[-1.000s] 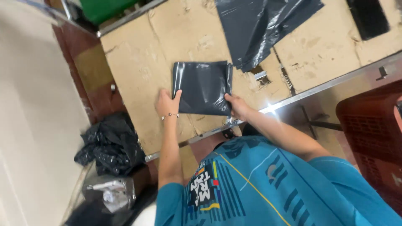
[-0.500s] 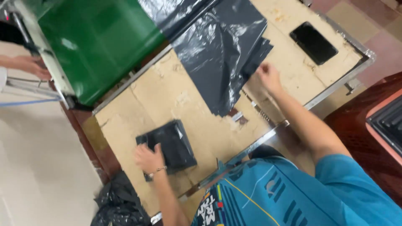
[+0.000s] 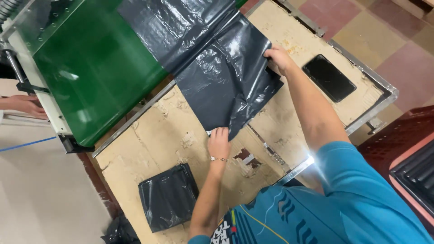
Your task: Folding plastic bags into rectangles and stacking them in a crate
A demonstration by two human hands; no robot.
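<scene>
Black glossy plastic sheet (image 3: 226,86) spread over worn cardboard-topped table (image 3: 167,131), pinched at its near corner by left hand (image 3: 219,142), gripped at its far edge by right hand (image 3: 279,59). Folded black plastic bag (image 3: 168,196) beside left forearm; flat black phone (image 3: 329,77) just beyond right hand.

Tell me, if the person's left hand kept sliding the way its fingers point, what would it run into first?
The left hand points up the table, fingertips at the corner of the black plastic sheet. It would meet more of that sheet first; the green panel lies beyond.
</scene>
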